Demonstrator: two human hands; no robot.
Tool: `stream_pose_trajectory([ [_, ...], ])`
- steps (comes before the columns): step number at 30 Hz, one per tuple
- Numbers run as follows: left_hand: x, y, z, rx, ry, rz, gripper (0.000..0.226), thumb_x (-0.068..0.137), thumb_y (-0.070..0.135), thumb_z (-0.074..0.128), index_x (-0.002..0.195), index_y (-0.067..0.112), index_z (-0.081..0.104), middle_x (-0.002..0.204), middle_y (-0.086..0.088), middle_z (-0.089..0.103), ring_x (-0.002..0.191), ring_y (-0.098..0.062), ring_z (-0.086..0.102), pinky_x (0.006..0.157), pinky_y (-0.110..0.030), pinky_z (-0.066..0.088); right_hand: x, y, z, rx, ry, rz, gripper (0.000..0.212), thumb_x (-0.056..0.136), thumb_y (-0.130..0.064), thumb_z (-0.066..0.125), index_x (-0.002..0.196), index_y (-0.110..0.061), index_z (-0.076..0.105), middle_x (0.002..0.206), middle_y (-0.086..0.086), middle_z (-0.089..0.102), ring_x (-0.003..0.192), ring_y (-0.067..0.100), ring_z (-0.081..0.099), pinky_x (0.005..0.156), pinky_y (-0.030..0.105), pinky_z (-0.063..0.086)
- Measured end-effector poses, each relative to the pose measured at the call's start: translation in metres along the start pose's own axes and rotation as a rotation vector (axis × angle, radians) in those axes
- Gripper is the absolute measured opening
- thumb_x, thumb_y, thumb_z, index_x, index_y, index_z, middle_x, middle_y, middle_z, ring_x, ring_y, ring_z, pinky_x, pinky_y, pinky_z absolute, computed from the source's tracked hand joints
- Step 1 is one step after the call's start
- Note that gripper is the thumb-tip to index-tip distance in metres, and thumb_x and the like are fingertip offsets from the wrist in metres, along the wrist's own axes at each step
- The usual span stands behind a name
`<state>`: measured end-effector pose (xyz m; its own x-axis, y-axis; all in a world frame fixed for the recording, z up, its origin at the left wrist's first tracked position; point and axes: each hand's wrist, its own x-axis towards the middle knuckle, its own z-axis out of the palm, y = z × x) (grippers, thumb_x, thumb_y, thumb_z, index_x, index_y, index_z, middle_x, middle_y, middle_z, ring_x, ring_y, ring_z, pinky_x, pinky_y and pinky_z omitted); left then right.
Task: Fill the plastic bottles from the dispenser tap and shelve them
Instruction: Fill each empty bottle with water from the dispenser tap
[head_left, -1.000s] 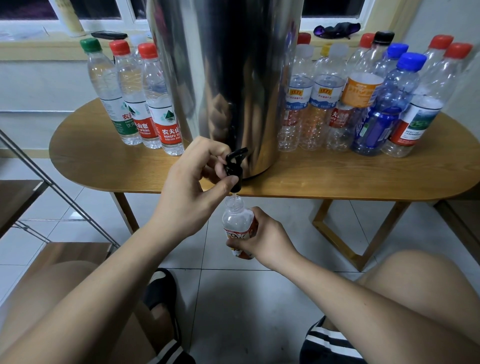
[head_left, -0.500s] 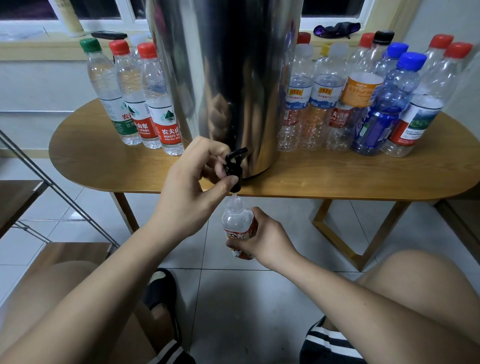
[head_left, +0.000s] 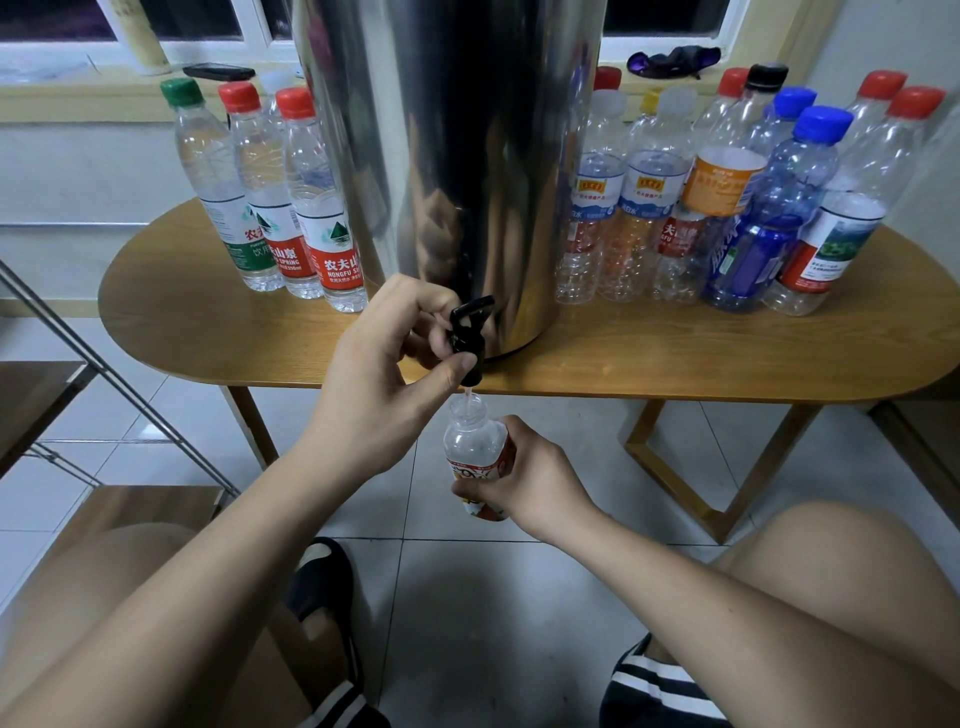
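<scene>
A tall steel dispenser (head_left: 457, 156) stands on the wooden table (head_left: 675, 358) with its black tap (head_left: 467, 332) over the front edge. My left hand (head_left: 379, 374) grips the tap, thumb under it and fingers curled behind. Below the spout, my right hand (head_left: 524, 478) holds a small uncapped plastic bottle (head_left: 475, 447) with a red and white label, upright. A thin stream of water runs from the tap into the bottle's mouth.
Three capped bottles (head_left: 291, 208) stand left of the dispenser, several more bottles (head_left: 727, 208) with mixed caps to its right. A metal-framed shelf (head_left: 62, 374) with wooden boards is at the left. My knees and a black slipper (head_left: 322, 577) are on the tiled floor below.
</scene>
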<state>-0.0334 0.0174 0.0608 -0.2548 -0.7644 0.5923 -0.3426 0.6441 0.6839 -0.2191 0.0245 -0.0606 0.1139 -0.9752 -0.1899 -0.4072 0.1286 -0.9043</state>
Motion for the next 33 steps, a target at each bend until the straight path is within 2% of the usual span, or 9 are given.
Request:
stream_pose_trajectory([
  [2,0.000,0.000,0.000,-0.002,0.000,-0.001,0.029,0.092,0.003,0.077,0.111,0.017,0.059,0.094,-0.010,0.057,0.088,-0.028,0.062,0.078,-0.035,0.052,0.001,0.001,0.000,-0.001,0.000,-0.002,0.054,0.074,-0.023,0.098,0.116,-0.027,0.063,0.104,-0.003,0.074,0.074,0.002,0.071,0.053,0.016,0.055],
  [5,0.000,0.001,0.000,-0.002,-0.001,-0.001,0.030,0.092,0.003,0.077,0.111,0.019,0.059,0.094,-0.010,0.057,0.088,-0.028,0.062,0.078,-0.036,0.052,0.002,0.003,0.002,0.030,0.002,0.001,0.054,0.072,-0.023,0.099,0.113,-0.029,0.064,0.102,0.000,0.075,0.077,0.014,0.076,0.055,0.026,0.061],
  [7,0.000,0.001,0.000,0.002,0.000,0.001,0.031,0.092,0.003,0.077,0.110,0.020,0.059,0.094,-0.010,0.057,0.088,-0.029,0.062,0.078,-0.035,0.051,0.004,0.004,0.003,0.027,0.007,0.000,0.054,0.072,-0.023,0.099,0.112,-0.029,0.064,0.102,-0.001,0.075,0.077,0.015,0.076,0.055,0.027,0.061],
  [11,0.000,0.002,0.001,0.006,0.005,-0.006,0.031,0.092,0.002,0.076,0.110,0.018,0.058,0.093,-0.011,0.056,0.086,-0.024,0.061,0.079,-0.026,0.049,0.007,0.008,0.004,0.063,-0.018,0.008,0.056,0.071,-0.023,0.098,0.113,-0.033,0.062,0.100,0.007,0.077,0.075,0.023,0.079,0.057,0.033,0.063],
  [15,0.000,0.002,0.001,0.008,-0.002,-0.004,0.029,0.092,0.001,0.076,0.110,0.015,0.059,0.094,-0.012,0.056,0.087,-0.025,0.061,0.079,-0.028,0.050,0.006,0.008,0.004,0.058,-0.022,0.003,0.055,0.073,-0.021,0.097,0.115,-0.030,0.062,0.099,0.008,0.077,0.072,0.022,0.079,0.054,0.028,0.060],
  [20,0.000,0.004,0.001,0.009,0.004,-0.006,0.031,0.092,-0.001,0.076,0.109,0.017,0.058,0.093,-0.012,0.056,0.086,-0.022,0.060,0.079,-0.026,0.048,0.006,0.009,0.004,0.065,-0.020,0.001,0.055,0.073,-0.021,0.097,0.115,-0.030,0.062,0.099,0.008,0.077,0.071,0.023,0.079,0.056,0.031,0.061],
  [33,0.000,0.004,0.000,0.007,-0.002,-0.013,0.029,0.092,-0.001,0.077,0.110,0.015,0.060,0.094,-0.011,0.057,0.087,-0.025,0.062,0.079,-0.031,0.051,0.009,0.012,0.005,0.075,-0.010,0.000,0.054,0.071,-0.022,0.098,0.111,-0.033,0.063,0.099,0.006,0.077,0.076,0.022,0.079,0.057,0.034,0.064],
])
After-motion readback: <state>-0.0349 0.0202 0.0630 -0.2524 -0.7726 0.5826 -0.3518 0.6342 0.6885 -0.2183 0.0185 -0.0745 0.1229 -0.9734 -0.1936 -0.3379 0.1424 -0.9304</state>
